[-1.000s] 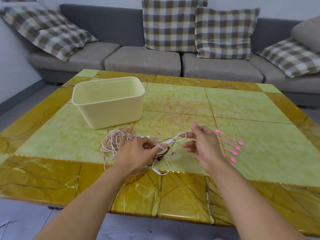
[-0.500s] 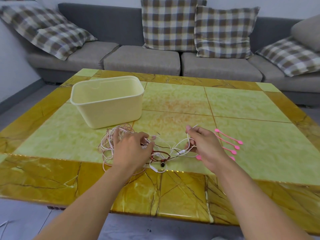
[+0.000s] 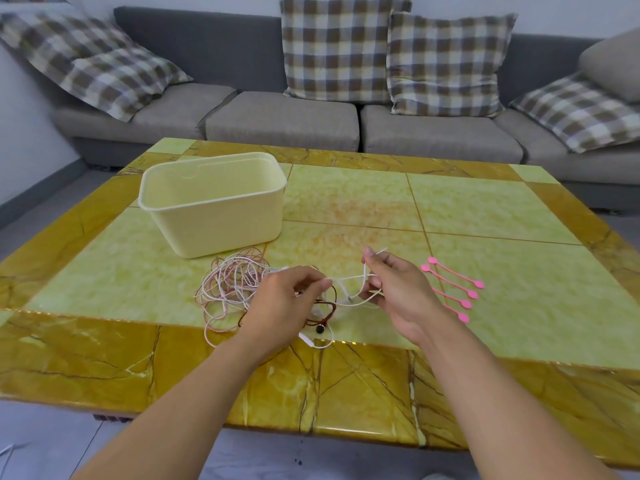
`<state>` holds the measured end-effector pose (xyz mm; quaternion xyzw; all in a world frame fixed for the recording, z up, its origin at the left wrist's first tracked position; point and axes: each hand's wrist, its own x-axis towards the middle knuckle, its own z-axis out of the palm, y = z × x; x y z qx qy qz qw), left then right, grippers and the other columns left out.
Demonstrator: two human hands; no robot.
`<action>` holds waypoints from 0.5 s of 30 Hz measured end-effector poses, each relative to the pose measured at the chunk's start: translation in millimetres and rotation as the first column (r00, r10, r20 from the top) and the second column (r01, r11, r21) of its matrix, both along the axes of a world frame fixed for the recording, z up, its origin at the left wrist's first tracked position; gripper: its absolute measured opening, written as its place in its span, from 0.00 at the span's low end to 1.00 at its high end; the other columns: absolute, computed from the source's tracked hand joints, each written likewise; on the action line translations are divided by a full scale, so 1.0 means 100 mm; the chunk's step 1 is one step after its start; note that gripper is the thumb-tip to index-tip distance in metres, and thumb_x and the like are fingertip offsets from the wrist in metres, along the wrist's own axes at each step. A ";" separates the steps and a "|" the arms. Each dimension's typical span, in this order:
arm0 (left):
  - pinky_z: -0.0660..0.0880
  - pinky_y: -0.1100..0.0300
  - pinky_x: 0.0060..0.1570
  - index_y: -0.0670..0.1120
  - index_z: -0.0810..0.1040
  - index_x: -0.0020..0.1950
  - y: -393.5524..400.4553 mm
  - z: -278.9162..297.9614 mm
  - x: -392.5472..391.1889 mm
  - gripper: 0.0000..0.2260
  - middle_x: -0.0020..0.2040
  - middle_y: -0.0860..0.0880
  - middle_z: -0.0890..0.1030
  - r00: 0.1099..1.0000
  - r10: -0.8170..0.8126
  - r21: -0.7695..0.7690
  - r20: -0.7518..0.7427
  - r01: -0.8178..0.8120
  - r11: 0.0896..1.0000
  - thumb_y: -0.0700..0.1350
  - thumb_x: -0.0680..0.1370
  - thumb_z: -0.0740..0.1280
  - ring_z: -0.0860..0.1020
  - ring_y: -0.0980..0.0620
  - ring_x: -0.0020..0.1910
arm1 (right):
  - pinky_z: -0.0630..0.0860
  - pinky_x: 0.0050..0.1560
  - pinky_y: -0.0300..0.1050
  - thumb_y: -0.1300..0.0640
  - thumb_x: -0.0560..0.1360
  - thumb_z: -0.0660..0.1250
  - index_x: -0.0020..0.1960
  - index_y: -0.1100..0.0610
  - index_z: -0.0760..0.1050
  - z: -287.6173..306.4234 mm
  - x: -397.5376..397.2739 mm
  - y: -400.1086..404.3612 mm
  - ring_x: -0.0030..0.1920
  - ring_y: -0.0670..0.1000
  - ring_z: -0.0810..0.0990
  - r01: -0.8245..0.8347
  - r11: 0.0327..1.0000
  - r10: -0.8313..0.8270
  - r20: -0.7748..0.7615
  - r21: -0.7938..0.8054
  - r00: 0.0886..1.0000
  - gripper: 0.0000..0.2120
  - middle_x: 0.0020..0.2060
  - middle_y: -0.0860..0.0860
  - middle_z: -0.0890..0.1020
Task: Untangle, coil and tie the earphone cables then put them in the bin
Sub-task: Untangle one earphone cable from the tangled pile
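1. Pretty much at the start here, I'd say. The earphone cables (image 3: 239,289) are one big tangled heap, pinkish-white loops with a dark reddish strand mixed in, sitting on the table (image 3: 485,220) left of centre in the frame, just below the bin.
2. The left hand (image 3: 284,306) is over the right edge of that heap, thumb and forefinger pinched together on a white strand (image 3: 349,279). The other fingers are curled under, and I can't tell if they're holding more cable.
3. The right hand (image 3: 394,292) is just to the right of it, fingers curled and pinching the same white strand, which runs between the two hands with a loop drooping below. One loose end pokes up past the fingertips.
4. So to me this is the untangling step: working one cable free of the mess.
5. The bin (image 3: 214,202), cream plastic, sits in the upper left part of the table and looks empty from this angle. Nothing is coiled, nothing tied.
6. Four pink ties (image 3: 450,289) lie in a neat row right of the right hand, untouched.
7. Left to do: separate each cable, coil, tie, drop in the bin. Basically everything.
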<state>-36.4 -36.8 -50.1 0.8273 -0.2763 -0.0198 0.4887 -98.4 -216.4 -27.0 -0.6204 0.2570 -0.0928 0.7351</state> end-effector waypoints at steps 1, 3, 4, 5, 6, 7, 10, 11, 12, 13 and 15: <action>0.75 0.61 0.38 0.51 0.84 0.46 0.00 0.03 0.01 0.05 0.39 0.55 0.84 0.997 0.033 -0.057 -0.072 -0.037 0.998 0.48 0.80 0.70 0.80 0.59 0.36 | 0.78 0.44 0.49 0.48 0.80 0.69 0.48 0.57 0.79 -0.02 0.00 -0.01 0.30 0.48 0.73 0.019 1.000 -0.019 -0.019 -0.012 1.000 0.11 0.26 0.48 0.68; 0.78 0.55 0.41 0.47 0.80 0.48 0.00 0.08 0.00 0.07 0.43 0.53 0.86 0.976 0.074 -0.158 -0.206 -0.108 0.982 0.46 0.83 0.65 0.83 0.56 0.38 | 0.78 0.40 0.47 0.48 0.79 0.70 0.47 0.56 0.80 -0.02 0.00 -0.03 0.31 0.48 0.73 0.030 0.999 -0.030 -0.050 -0.019 0.998 0.11 0.28 0.48 0.69; 0.79 0.50 0.46 0.46 0.76 0.48 -0.01 0.10 0.00 0.08 0.45 0.51 0.86 0.960 0.083 -0.193 -0.269 -0.139 0.971 0.45 0.85 0.62 0.85 0.53 0.41 | 0.77 0.37 0.46 0.48 0.79 0.70 0.46 0.55 0.79 -0.02 -0.01 -0.03 0.31 0.48 0.72 0.022 0.999 -0.024 -0.062 -0.023 0.998 0.11 0.27 0.47 0.69; 0.79 0.46 0.50 0.44 0.74 0.48 -0.01 0.10 0.00 0.09 0.45 0.50 0.87 0.943 0.085 -0.218 -0.321 -0.161 0.963 0.45 0.86 0.59 0.86 0.50 0.43 | 0.75 0.34 0.44 0.48 0.79 0.70 0.46 0.55 0.79 -0.01 -0.01 -0.03 0.31 0.48 0.72 0.011 1.000 -0.013 -0.072 -0.025 0.997 0.11 0.27 0.46 0.68; 0.79 0.43 0.54 0.44 0.72 0.48 -0.01 0.09 0.00 0.10 0.45 0.49 0.87 0.931 0.082 -0.234 -0.356 -0.174 0.956 0.44 0.86 0.56 0.86 0.49 0.44 | 0.73 0.32 0.43 0.48 0.79 0.70 0.46 0.55 0.78 0.00 -0.02 -0.02 0.31 0.47 0.72 0.004 1.000 -0.006 -0.080 -0.026 0.997 0.11 0.26 0.46 0.68; 0.79 0.41 0.56 0.43 0.70 0.48 -0.02 0.08 -0.01 0.10 0.44 0.47 0.87 0.923 0.081 -0.242 -0.377 -0.183 0.953 0.44 0.86 0.54 0.86 0.48 0.46 | 0.72 0.31 0.42 0.48 0.79 0.70 0.46 0.54 0.78 0.00 -0.02 0.00 0.30 0.47 0.71 0.005 1.000 -0.007 -0.084 -0.024 0.996 0.10 0.26 0.46 0.68; 0.77 0.40 0.59 0.43 0.68 0.47 0.01 0.06 0.02 0.10 0.44 0.47 0.87 0.912 0.097 -0.197 -0.399 -0.188 0.962 0.44 0.85 0.53 0.85 0.51 0.49 | 0.70 0.30 0.41 0.48 0.80 0.70 0.46 0.54 0.78 0.03 -0.03 0.01 0.28 0.47 0.70 0.039 0.999 -0.040 -0.082 -0.005 0.996 0.10 0.26 0.46 0.67; 0.77 0.42 0.59 0.43 0.69 0.47 0.02 0.06 0.04 0.10 0.45 0.50 0.87 0.913 0.094 -0.138 -0.397 -0.161 0.977 0.46 0.85 0.55 0.85 0.52 0.50 | 0.69 0.29 0.41 0.48 0.80 0.69 0.46 0.54 0.78 0.04 -0.03 0.00 0.28 0.47 0.69 0.050 0.999 -0.051 -0.078 -0.008 0.996 0.10 0.27 0.46 0.66; 0.77 0.45 0.57 0.44 0.71 0.48 0.04 0.06 0.05 0.12 0.47 0.52 0.87 0.920 0.082 -0.047 -0.384 -0.108 0.993 0.51 0.85 0.57 0.84 0.52 0.51 | 0.67 0.28 0.40 0.48 0.80 0.69 0.46 0.54 0.77 0.06 -0.04 -0.01 0.27 0.46 0.67 0.061 0.998 -0.062 -0.077 -0.016 0.995 0.10 0.27 0.46 0.65; 0.76 0.49 0.55 0.47 0.73 0.49 0.06 0.04 0.06 0.13 0.49 0.55 0.86 0.932 0.059 0.062 -0.358 -0.039 0.997 0.57 0.83 0.60 0.83 0.53 0.51 | 0.63 0.27 0.39 0.48 0.80 0.69 0.45 0.53 0.77 0.07 -0.05 -0.02 0.26 0.46 0.64 0.070 0.997 -0.072 -0.077 -0.025 0.994 0.10 0.27 0.46 0.64; 0.74 0.54 0.53 0.54 0.75 0.53 0.08 -0.02 0.07 0.17 0.53 0.59 0.83 0.964 0.002 0.254 -0.266 0.068 0.965 0.66 0.77 0.65 0.80 0.58 0.54 | 0.55 0.25 0.40 0.48 0.80 0.69 0.44 0.53 0.76 0.10 -0.05 -0.06 0.26 0.46 0.58 0.083 0.996 -0.085 -0.053 -0.030 0.995 0.10 0.27 0.46 0.61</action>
